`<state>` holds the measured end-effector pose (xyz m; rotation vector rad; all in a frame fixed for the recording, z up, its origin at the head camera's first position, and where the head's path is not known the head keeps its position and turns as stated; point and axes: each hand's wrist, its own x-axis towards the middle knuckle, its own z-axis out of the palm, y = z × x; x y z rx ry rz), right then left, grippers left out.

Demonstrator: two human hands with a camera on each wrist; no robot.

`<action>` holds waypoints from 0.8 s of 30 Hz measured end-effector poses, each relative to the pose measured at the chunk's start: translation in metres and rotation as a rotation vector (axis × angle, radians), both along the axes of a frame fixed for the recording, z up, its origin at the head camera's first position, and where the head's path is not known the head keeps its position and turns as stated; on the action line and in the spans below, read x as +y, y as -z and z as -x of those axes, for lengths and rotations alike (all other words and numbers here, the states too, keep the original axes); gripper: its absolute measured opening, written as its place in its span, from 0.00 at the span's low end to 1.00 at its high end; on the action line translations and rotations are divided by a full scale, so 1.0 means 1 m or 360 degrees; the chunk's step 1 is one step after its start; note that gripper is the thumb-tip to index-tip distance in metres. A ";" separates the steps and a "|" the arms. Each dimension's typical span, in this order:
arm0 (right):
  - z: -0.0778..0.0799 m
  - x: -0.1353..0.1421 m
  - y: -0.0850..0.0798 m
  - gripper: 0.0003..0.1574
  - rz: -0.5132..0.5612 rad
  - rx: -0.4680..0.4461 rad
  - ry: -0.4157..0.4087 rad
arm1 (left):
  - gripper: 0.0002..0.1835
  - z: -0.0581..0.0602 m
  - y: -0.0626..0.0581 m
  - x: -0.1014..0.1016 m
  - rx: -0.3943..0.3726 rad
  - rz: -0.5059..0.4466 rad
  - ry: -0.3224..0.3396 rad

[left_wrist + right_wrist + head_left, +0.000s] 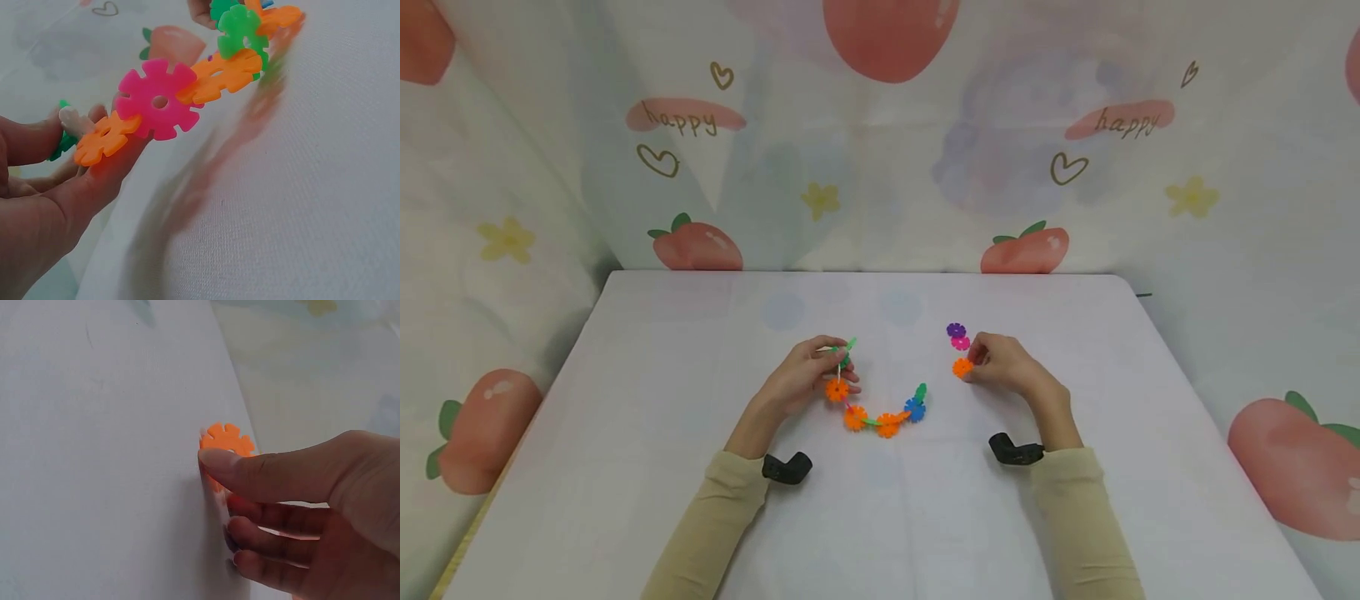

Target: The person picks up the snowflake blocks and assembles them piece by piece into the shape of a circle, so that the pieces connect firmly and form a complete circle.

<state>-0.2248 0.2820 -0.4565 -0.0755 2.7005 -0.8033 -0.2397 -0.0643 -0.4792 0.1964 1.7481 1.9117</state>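
A chain of notched plastic discs [887, 426] in orange, green, pink and blue curves in a U over the table. My left hand [811, 373] pinches its left end, where a white and a green disc sit between thumb and fingers. In the left wrist view a pink disc [160, 100] links two orange ones just beyond the fingertips. At the chain's other end a green disc [921, 393] stands on a blue disc [914, 410]. My right hand [1006, 363] pinches a single orange disc [228, 439] between thumb and forefinger, apart from the chain.
Beyond the right hand's fingers, a purple disc [956, 330] and a pink disc [960, 343] lie together on the white table [700, 517]. A printed cloth [880, 167] hangs behind the table's far edge and along both sides.
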 end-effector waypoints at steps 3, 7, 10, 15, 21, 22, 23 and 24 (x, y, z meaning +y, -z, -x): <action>0.001 -0.004 0.002 0.14 0.0040 0.0052 -0.0035 | 0.22 -0.001 0.000 0.000 0.0019 0.0047 0.0024; 0.002 -0.010 0.006 0.12 0.0113 0.0177 -0.0099 | 0.22 -0.001 0.000 0.000 0.0055 0.0080 0.0068; 0.001 -0.016 0.008 0.12 0.0183 0.0289 -0.0124 | 0.22 -0.001 0.000 0.000 0.0070 0.0082 0.0087; -0.002 -0.031 0.005 0.14 0.0363 0.0412 -0.0120 | 0.21 -0.001 0.001 0.000 0.0084 0.0085 0.0106; -0.004 -0.051 0.001 0.15 0.0531 0.0433 -0.0110 | 0.21 -0.001 0.001 0.001 0.0062 0.0075 0.0107; -0.005 -0.055 0.000 0.15 0.0553 0.0435 -0.0119 | 0.21 -0.001 0.001 0.001 0.0060 0.0077 0.0106; -0.005 -0.058 -0.001 0.15 0.0582 0.0439 -0.0129 | 0.21 -0.001 0.001 0.001 0.0057 0.0082 0.0105; -0.004 -0.061 -0.001 0.14 0.0608 0.0445 -0.0137 | 0.21 -0.001 0.001 0.001 0.0060 0.0087 0.0107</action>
